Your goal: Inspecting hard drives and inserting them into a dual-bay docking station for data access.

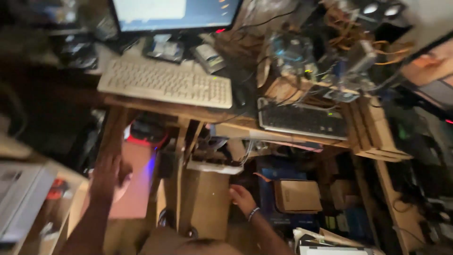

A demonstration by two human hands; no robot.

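My left hand spread at 9 o'clock, right hand half-curled on tall brown cardboard box; box may tip.

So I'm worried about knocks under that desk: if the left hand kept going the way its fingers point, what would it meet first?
The left hand points up-frame toward the wooden desk edge; a dark box with red trim beneath it looks likely first, though blur leaves depth unclear.

Left hand stretched forward, fingers together, right hand lower, braceleted wrist, fingers curled
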